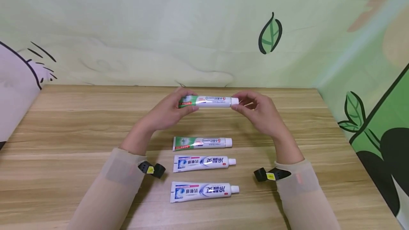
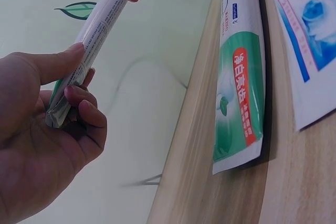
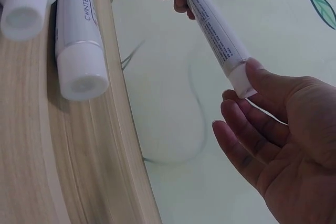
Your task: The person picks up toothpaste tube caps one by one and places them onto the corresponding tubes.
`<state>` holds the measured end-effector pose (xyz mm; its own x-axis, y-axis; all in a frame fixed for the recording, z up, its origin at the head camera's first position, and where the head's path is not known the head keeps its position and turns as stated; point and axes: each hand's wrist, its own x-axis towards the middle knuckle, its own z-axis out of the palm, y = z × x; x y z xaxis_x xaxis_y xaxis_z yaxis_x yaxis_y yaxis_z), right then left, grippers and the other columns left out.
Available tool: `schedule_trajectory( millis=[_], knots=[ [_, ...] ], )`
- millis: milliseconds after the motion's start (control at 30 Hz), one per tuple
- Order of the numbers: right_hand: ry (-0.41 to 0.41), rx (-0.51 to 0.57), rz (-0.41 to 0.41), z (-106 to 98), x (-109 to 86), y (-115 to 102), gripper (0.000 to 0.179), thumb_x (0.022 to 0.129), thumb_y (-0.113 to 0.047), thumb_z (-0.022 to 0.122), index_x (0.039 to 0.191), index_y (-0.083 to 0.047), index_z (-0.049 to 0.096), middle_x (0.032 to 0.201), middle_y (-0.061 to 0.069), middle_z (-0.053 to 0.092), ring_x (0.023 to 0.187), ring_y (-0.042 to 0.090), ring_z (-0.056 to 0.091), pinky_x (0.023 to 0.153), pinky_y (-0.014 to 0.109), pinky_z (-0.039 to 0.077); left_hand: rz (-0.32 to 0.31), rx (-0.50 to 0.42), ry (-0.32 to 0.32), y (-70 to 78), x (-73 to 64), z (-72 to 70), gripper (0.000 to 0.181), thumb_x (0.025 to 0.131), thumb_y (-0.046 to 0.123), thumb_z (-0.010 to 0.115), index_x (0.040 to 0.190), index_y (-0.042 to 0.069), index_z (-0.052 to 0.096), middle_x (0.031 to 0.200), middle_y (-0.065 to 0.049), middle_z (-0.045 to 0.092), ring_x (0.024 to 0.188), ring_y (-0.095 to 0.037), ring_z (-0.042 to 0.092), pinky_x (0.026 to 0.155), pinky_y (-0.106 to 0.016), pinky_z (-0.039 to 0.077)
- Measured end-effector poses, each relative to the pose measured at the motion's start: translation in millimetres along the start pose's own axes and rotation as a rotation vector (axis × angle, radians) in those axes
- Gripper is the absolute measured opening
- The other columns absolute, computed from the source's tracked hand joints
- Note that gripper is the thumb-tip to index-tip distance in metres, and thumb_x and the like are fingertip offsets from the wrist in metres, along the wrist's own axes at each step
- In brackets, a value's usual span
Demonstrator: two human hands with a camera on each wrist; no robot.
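Note:
Both hands hold one green-and-white toothpaste tube [image 1: 211,101] level above the far part of the table. My left hand [image 1: 170,109] grips its flat green end, thumb along the near side and fingers curled behind, as the left wrist view shows. At the other end, my right hand [image 1: 260,111] pinches the white cap [image 3: 241,81] between thumb and forefinger; its remaining fingers are loosely bent. A matching green-and-white tube [image 1: 202,143] lies on the table below the held one, cap to the right.
Two blue-and-white toothpaste tubes [image 1: 202,162] lie nearer me in the same column, caps right. The wooden table [image 1: 80,134] meets a pale green printed backdrop [image 1: 159,27] at its far edge. Each wrist wears a small black camera [image 1: 158,170] on a strap.

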<state>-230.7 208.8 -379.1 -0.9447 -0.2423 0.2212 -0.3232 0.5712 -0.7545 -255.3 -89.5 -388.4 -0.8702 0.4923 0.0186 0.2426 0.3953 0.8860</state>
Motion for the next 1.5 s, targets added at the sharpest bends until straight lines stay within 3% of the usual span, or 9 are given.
schedule_trajectory(
  millis=[300, 467, 733, 1033, 1367, 1500],
  knots=[
    [-0.03, 0.0, 0.016, -1.0, -1.4, -1.2, 0.028, 0.103, -0.022, 0.066, 0.126, -0.007, 0.072, 0.111, 0.01, 0.075, 0.095, 0.027, 0.07, 0.08, 0.029, 0.057, 0.0, -0.011, -0.001, 0.9, -0.3, -0.4, 0.035, 0.104, 0.025, 0.065, 0.137, 0.016, 0.057, 0.127, -0.006, 0.053, 0.104, -0.025, 0.055, 0.086, -0.038, 0.051],
    [-0.041, 0.031, 0.064, -2.5, -0.8, -1.1, 0.035, 0.105, -0.027, 0.064, 0.133, -0.006, 0.069, 0.112, 0.014, 0.076, 0.096, 0.03, 0.072, 0.081, 0.027, 0.057, -0.004, -0.009, -0.003, 0.7, -0.2, -0.9, 0.035, 0.104, 0.025, 0.065, 0.137, 0.017, 0.057, 0.127, -0.005, 0.053, 0.104, -0.025, 0.055, 0.086, -0.038, 0.051],
    [-0.029, 0.013, 0.065, -1.3, 1.5, 1.3, 0.052, 0.09, -0.018, 0.083, 0.138, -0.014, 0.065, 0.113, 0.009, 0.071, 0.096, 0.022, 0.068, 0.086, 0.034, 0.059, -0.002, -0.014, -0.009, 1.1, -0.7, -1.1, 0.035, 0.104, 0.024, 0.065, 0.137, 0.017, 0.057, 0.128, -0.005, 0.053, 0.104, -0.025, 0.055, 0.087, -0.038, 0.051],
    [-0.005, 0.023, 0.017, 1.2, 1.5, 1.7, 0.032, 0.093, -0.014, 0.079, 0.123, -0.01, 0.069, 0.112, 0.009, 0.073, 0.096, 0.022, 0.067, 0.087, 0.041, 0.057, 0.001, -0.006, -0.009, 1.5, -1.1, -0.6, 0.035, 0.104, 0.026, 0.064, 0.137, 0.017, 0.057, 0.127, -0.006, 0.053, 0.104, -0.025, 0.055, 0.088, -0.039, 0.051],
    [-0.011, 0.026, 0.012, 2.1, 1.5, 1.8, 0.027, 0.097, -0.016, 0.075, 0.122, -0.008, 0.07, 0.109, 0.009, 0.073, 0.093, 0.024, 0.066, 0.085, 0.043, 0.056, 0.001, -0.008, -0.006, 0.3, 0.2, -1.5, 0.036, 0.104, 0.027, 0.065, 0.137, 0.016, 0.057, 0.127, -0.006, 0.053, 0.103, -0.026, 0.055, 0.087, -0.038, 0.05],
    [-0.015, 0.011, 0.011, 2.3, 0.8, 2.6, 0.026, 0.099, -0.018, 0.072, 0.123, -0.009, 0.07, 0.108, 0.009, 0.073, 0.09, 0.024, 0.065, 0.081, 0.037, 0.055, -0.002, -0.017, -0.008, 0.5, 0.3, -1.4, 0.036, 0.104, 0.026, 0.065, 0.137, 0.016, 0.057, 0.127, -0.006, 0.054, 0.102, -0.026, 0.055, 0.086, -0.038, 0.05]
  ],
)
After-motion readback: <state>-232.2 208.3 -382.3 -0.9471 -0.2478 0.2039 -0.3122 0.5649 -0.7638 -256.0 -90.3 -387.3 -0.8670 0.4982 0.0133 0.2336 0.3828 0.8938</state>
